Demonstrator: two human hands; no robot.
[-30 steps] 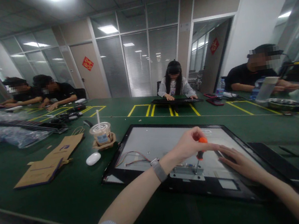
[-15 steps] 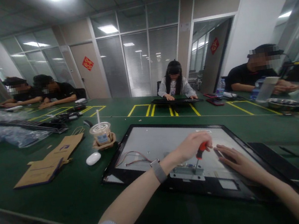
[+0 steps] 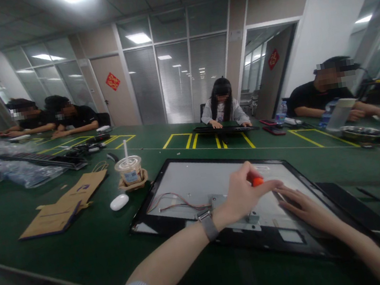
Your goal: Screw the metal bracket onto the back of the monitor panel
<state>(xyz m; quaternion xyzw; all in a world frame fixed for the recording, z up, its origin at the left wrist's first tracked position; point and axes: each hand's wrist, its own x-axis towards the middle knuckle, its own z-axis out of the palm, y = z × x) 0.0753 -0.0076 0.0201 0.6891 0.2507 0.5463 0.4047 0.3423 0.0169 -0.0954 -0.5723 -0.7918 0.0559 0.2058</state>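
Screwdriver point(image 3: 258, 182), above the right half of the flat panel point(image 3: 194, 172). My left hand point(image 3: 243, 194) has rolled nearer, now masking the shaft; I cannot confirm tip contact with the metal bracket point(image 3: 254, 219). Left fingers curl snugly round the handle; right hand point(image 3: 305, 208): fingers extended over the panel, no grasp visible. Beneath, green tabletop point(image 3: 96, 259).

From here I see a screwdriver point(image 3: 258, 182), only its orange handle end showing, above a black-framed display panel point(image 3: 191, 178) lying flat, grey face up.
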